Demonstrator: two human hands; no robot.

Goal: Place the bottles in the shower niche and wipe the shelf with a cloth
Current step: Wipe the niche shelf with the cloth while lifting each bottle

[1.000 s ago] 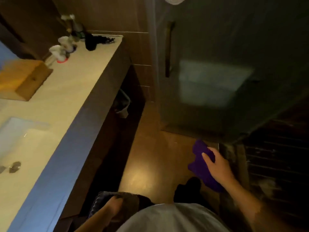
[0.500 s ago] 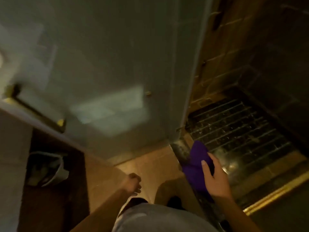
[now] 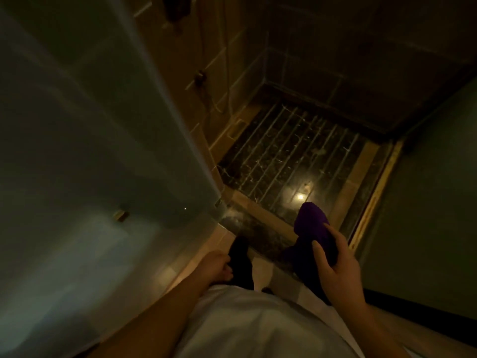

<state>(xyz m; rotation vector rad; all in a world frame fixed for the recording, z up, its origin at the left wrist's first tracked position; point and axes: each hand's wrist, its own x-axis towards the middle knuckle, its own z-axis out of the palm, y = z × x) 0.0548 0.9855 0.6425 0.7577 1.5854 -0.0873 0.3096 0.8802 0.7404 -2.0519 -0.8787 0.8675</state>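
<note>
My right hand (image 3: 335,267) grips a purple cloth (image 3: 311,227) at the lower right, held over the dark threshold of the shower. My left hand (image 3: 218,266) hangs by my hip at the lower middle with its fingers loosely curled and nothing in it. No bottles and no niche or shelf are in view.
A frosted glass shower door (image 3: 103,151) fills the left side. Ahead lies the dark marble shower floor (image 3: 289,161) with pale grooves, bounded by tiled walls (image 3: 335,60). A dark wall (image 3: 426,202) stands on the right. My dark feet (image 3: 241,262) are at the stone threshold (image 3: 258,228).
The view has swung from the vanity counter to the open shower. I have stepped up to the threshold, the cloth still in my right hand; my left hand has come forward beside my hip.
</note>
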